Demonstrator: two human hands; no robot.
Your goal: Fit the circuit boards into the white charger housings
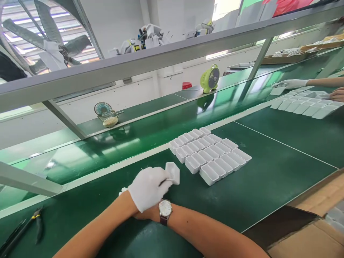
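Note:
My left hand [149,186], in a white glove, reaches in from the lower left and pinches a small white plastic box [172,172] above the green work surface. Something thin shows at its fingertips, too small to name. My right arm wears a wristwatch and crosses under the left one. Of my right hand [123,191] only a bit of white glove shows past the left wrist; its fingers are mostly hidden. Right of my hands, several white open-topped boxes [215,154] stand side by side in slanted rows.
Nippers [37,224] with dark handles lie at lower left. A green conveyor belt [150,125] runs behind a pale rail. Small fans [103,110] stand beyond it, under a long shelf [150,53]. At right, another person's gloved hand [292,84] is by more white boxes [306,104].

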